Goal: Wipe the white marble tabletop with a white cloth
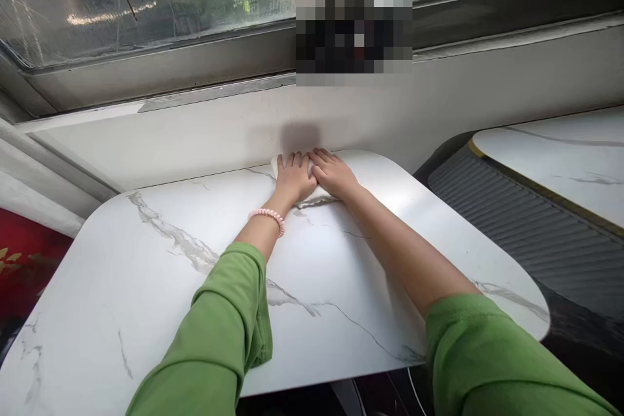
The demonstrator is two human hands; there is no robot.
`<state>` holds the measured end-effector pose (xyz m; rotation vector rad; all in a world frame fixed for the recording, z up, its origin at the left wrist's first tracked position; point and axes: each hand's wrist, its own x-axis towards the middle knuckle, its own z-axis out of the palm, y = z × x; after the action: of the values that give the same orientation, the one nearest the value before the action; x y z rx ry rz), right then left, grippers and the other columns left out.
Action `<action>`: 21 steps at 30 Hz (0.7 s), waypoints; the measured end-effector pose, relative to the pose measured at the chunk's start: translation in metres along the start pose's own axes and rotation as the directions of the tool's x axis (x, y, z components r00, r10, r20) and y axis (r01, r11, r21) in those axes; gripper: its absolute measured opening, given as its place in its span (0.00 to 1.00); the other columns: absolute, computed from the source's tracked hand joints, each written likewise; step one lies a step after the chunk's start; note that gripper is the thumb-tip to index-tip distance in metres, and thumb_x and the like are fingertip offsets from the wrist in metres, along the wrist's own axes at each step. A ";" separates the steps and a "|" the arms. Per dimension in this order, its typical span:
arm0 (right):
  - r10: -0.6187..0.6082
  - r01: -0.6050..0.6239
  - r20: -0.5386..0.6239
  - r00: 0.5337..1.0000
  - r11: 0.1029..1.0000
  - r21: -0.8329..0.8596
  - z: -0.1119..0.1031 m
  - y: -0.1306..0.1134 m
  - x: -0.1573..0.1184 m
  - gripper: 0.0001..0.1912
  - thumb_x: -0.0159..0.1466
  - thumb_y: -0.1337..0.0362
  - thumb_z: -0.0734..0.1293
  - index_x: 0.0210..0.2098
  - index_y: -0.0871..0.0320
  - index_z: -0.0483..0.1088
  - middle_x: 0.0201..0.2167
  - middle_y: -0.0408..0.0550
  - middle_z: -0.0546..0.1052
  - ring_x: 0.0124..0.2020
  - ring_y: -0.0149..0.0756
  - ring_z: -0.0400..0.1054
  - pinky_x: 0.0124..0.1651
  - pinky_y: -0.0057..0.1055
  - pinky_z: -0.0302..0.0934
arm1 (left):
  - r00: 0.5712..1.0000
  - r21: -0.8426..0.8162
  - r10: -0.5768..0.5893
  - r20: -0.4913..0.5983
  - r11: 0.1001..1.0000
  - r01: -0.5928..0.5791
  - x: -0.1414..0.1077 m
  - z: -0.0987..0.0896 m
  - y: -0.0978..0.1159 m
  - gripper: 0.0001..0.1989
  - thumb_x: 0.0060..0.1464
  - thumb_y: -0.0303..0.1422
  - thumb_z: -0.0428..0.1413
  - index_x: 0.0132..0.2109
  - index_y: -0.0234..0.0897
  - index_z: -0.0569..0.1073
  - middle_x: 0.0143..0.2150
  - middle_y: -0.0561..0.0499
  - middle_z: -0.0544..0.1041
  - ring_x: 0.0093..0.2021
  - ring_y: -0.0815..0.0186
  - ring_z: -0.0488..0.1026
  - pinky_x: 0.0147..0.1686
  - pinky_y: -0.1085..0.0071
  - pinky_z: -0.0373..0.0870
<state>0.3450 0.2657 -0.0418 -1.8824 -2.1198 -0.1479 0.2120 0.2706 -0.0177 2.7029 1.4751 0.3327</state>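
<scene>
Head view: your left hand [296, 179] and right hand [335, 173] lie side by side, palms down and open, fingers stretched over a white cloth [319, 197]. The cloth sits under them at the far edge of the marble-patterned table [121, 273], next to the white wall [195, 143]; it looks folded, though your hands hide most of it. You wear a pink coil bracelet [268, 213] on your left wrist, and your green sleeves [214, 318] stop short of both wrists.
</scene>
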 end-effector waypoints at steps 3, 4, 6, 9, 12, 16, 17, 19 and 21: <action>0.003 -0.003 0.011 1.000 1.000 0.013 -0.003 -0.003 -0.004 0.28 0.66 0.67 0.48 0.63 0.66 0.59 0.65 0.59 0.61 0.66 0.46 0.52 0.63 0.45 0.52 | 1.000 0.006 -0.004 0.012 1.000 0.004 -0.003 -0.002 0.001 0.27 0.63 0.36 0.37 0.66 0.31 0.56 0.68 0.43 0.56 0.68 0.58 0.49 0.67 0.51 0.37; 0.005 -0.006 0.015 1.000 1.000 0.015 -0.004 -0.004 -0.006 0.28 0.66 0.67 0.48 0.63 0.67 0.59 0.65 0.59 0.61 0.66 0.46 0.52 0.63 0.45 0.52 | 1.000 0.009 -0.005 0.015 1.000 0.004 -0.005 -0.003 0.002 0.27 0.63 0.36 0.37 0.66 0.31 0.55 0.68 0.43 0.56 0.68 0.57 0.49 0.67 0.51 0.37; 0.009 -0.010 0.019 1.000 1.000 0.015 -0.008 -0.009 -0.011 0.28 0.66 0.67 0.48 0.63 0.67 0.59 0.65 0.59 0.60 0.66 0.47 0.52 0.63 0.46 0.52 | 1.000 0.015 -0.006 0.023 1.000 0.006 -0.011 -0.004 0.004 0.27 0.63 0.36 0.37 0.67 0.31 0.55 0.69 0.43 0.55 0.69 0.57 0.48 0.67 0.51 0.37; 0.002 -0.002 0.026 1.000 1.000 0.008 -0.014 -0.019 -0.025 0.29 0.66 0.67 0.48 0.64 0.68 0.58 0.65 0.59 0.59 0.66 0.47 0.51 0.63 0.46 0.51 | 0.999 0.020 -0.015 0.030 1.000 0.014 -0.027 -0.006 0.008 0.28 0.64 0.37 0.36 0.67 0.31 0.54 0.69 0.43 0.53 0.69 0.57 0.47 0.67 0.50 0.35; -0.004 0.004 0.050 0.999 1.000 0.002 -0.020 -0.028 -0.047 0.29 0.67 0.66 0.47 0.65 0.68 0.56 0.66 0.59 0.57 0.67 0.45 0.50 0.64 0.45 0.49 | 0.999 0.030 -0.018 0.033 0.999 0.017 -0.050 -0.008 0.015 0.29 0.64 0.38 0.36 0.67 0.29 0.53 0.70 0.41 0.52 0.70 0.56 0.45 0.67 0.49 0.34; -0.010 0.010 0.033 0.999 1.000 0.009 -0.028 -0.040 -0.088 0.29 0.67 0.66 0.47 0.64 0.68 0.57 0.66 0.60 0.57 0.67 0.46 0.49 0.64 0.47 0.49 | 0.999 0.051 0.019 0.050 0.998 -0.022 -0.088 -0.015 0.028 0.29 0.64 0.38 0.36 0.68 0.29 0.52 0.70 0.40 0.51 0.70 0.55 0.45 0.66 0.47 0.36; -0.005 0.004 0.024 1.000 1.000 0.010 -0.030 -0.043 -0.100 0.29 0.67 0.66 0.47 0.64 0.68 0.57 0.66 0.60 0.57 0.67 0.46 0.49 0.64 0.48 0.49 | 0.998 0.054 0.037 0.059 0.998 -0.040 -0.099 -0.017 0.032 0.29 0.64 0.38 0.36 0.68 0.29 0.52 0.70 0.40 0.51 0.70 0.55 0.45 0.66 0.47 0.36; 0.024 -0.024 0.018 1.000 1.000 0.010 -0.036 -0.052 -0.125 0.29 0.67 0.65 0.47 0.64 0.68 0.56 0.66 0.59 0.57 0.67 0.46 0.49 0.64 0.47 0.49 | 0.994 0.057 0.076 0.077 0.995 -0.081 -0.121 -0.021 0.040 0.29 0.64 0.39 0.36 0.68 0.28 0.52 0.70 0.40 0.50 0.70 0.54 0.45 0.66 0.47 0.36; 0.055 -0.055 0.025 0.998 0.998 0.008 -0.042 -0.062 -0.151 0.29 0.67 0.65 0.46 0.65 0.68 0.56 0.67 0.58 0.56 0.68 0.44 0.47 0.65 0.46 0.47 | 0.990 0.051 0.104 0.098 0.993 -0.109 -0.143 -0.025 0.048 0.30 0.65 0.39 0.36 0.68 0.27 0.51 0.70 0.39 0.49 0.70 0.53 0.43 0.66 0.47 0.35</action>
<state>0.3049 0.1019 -0.0378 -1.9450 -2.0789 -0.1033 0.1716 0.1229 -0.0103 2.8049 1.3384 0.1668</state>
